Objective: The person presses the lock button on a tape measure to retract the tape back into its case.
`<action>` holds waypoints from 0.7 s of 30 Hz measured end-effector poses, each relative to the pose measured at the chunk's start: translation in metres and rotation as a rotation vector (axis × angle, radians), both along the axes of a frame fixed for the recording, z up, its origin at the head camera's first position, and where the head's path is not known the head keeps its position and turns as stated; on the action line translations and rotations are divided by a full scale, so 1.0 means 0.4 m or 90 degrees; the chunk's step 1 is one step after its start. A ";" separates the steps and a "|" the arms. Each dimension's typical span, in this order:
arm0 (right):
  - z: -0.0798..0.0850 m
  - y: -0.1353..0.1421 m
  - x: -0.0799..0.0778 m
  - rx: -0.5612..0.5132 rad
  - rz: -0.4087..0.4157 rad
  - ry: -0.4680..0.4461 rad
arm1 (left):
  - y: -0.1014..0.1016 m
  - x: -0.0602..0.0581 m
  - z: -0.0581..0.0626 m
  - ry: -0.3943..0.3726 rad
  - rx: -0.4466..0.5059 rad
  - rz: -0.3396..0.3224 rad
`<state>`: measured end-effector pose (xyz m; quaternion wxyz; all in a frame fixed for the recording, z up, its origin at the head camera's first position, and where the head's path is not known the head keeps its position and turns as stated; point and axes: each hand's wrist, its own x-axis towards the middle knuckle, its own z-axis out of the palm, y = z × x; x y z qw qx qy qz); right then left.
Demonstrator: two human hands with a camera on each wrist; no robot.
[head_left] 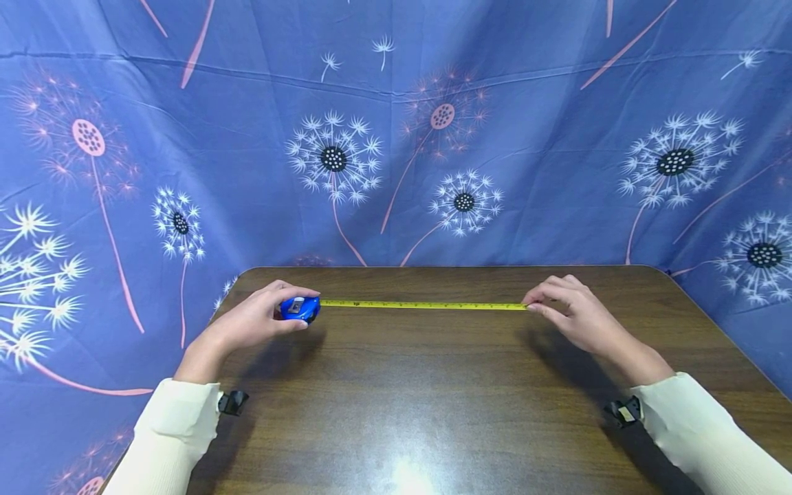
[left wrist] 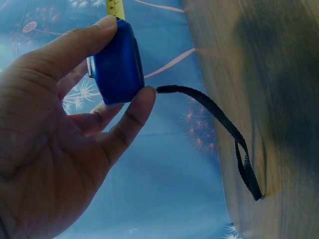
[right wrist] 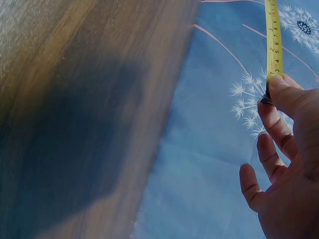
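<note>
A blue tape measure [head_left: 300, 309] is gripped in my left hand [head_left: 262, 313] over the left part of the table. Its yellow blade [head_left: 421, 305] stretches nearly level across to my right hand [head_left: 575, 313], whose thumb and index finger pinch the end. In the left wrist view, thumb and fingers hold the blue case [left wrist: 118, 64] at its edges, and a black wrist strap [left wrist: 214, 109] dangles from it. The right wrist view shows the marked blade [right wrist: 273, 40] running up from the pinch, with a dark end piece [right wrist: 266, 97] at the fingertips. The other right fingers are loosely bent.
Beneath both hands lies a brown wood-grain table [head_left: 396, 385] with rounded far corners. A blue cloth with dandelion prints [head_left: 396, 137] hangs behind and around it. Dark wrist cameras [head_left: 232, 403] sit at the cream sleeves [head_left: 179, 419].
</note>
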<state>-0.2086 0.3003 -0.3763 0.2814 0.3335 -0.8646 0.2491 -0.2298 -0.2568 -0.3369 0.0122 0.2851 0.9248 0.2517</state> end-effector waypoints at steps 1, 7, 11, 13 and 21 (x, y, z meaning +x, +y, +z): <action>0.000 -0.001 0.000 0.001 0.000 0.000 | 0.000 0.000 -0.001 -0.001 0.001 -0.001; -0.003 -0.005 -0.003 0.001 0.013 0.004 | 0.000 0.000 -0.004 -0.005 -0.002 0.003; -0.005 -0.010 -0.007 0.001 0.019 0.006 | 0.004 -0.001 -0.004 -0.006 -0.001 0.002; -0.005 -0.014 -0.009 0.000 0.021 0.006 | 0.005 -0.001 -0.004 -0.004 -0.001 -0.001; -0.007 -0.037 -0.015 0.002 0.027 -0.010 | 0.007 -0.003 -0.005 -0.004 -0.006 0.003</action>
